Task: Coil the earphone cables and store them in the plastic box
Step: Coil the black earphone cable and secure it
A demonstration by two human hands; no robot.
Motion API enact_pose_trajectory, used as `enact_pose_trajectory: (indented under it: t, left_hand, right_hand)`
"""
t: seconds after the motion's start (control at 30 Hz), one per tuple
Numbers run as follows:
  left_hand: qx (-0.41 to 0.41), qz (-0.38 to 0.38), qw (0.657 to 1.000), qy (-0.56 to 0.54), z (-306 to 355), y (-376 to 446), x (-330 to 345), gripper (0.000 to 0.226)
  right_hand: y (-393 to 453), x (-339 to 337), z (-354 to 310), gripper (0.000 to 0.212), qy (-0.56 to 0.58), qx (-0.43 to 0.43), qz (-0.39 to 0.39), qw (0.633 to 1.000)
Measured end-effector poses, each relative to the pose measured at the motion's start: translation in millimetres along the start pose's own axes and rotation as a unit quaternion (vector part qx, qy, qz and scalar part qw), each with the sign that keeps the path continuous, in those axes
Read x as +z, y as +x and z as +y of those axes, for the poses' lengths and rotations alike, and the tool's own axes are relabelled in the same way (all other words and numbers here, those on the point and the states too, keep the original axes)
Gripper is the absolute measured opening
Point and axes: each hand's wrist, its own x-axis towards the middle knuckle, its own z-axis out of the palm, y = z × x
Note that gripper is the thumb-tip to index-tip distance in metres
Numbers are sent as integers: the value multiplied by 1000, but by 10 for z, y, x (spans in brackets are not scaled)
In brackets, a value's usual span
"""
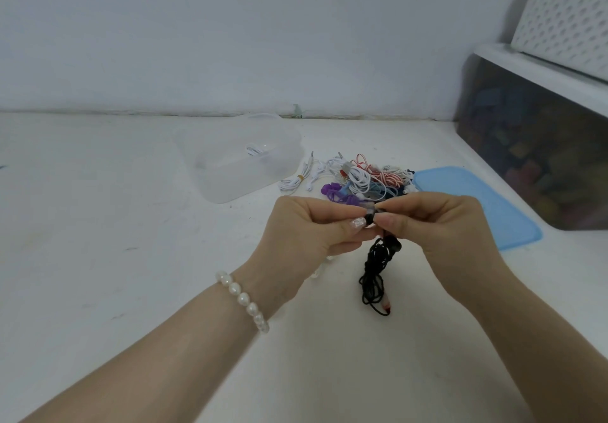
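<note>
My left hand (309,225) and my right hand (437,221) meet above the white surface and both pinch the top end of a black earphone cable (375,274). The tangled black cable hangs down from my fingers, its lower end close to the surface. Behind my hands lies a pile of earphones (365,179) in white, red-striped, purple and blue. A clear plastic box (240,159) stands at the back left of the pile with one white coiled cable (255,150) inside. A bundled white earphone (296,180) lies beside the box.
A blue lid (487,205) lies flat right of the pile. A large dark storage bin (539,156) with a white lid stands at the right, a white perforated basket (566,24) on top. A wall runs along the back.
</note>
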Motion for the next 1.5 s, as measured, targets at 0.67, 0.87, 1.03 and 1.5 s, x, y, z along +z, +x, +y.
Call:
enact_pose_trajectory:
  t: [0.67, 0.87, 1.03, 1.5]
  left_hand:
    - [-12, 7, 1000, -3, -74, 15, 19, 14]
    - [13, 33, 999, 8, -92, -4, 56, 16]
    - [60, 54, 996, 37, -114, -14, 91, 16]
    - [134, 120, 983, 32, -137, -40, 163, 16]
  right_hand:
    - [-40, 43, -76, 23, -92, -6, -9, 996]
    - [-34, 23, -84, 22, -86, 3, -14, 996]
    - [-20, -2, -80, 18, -59, 19, -18, 998]
    - [-66, 75, -77, 20, -131, -32, 26, 990]
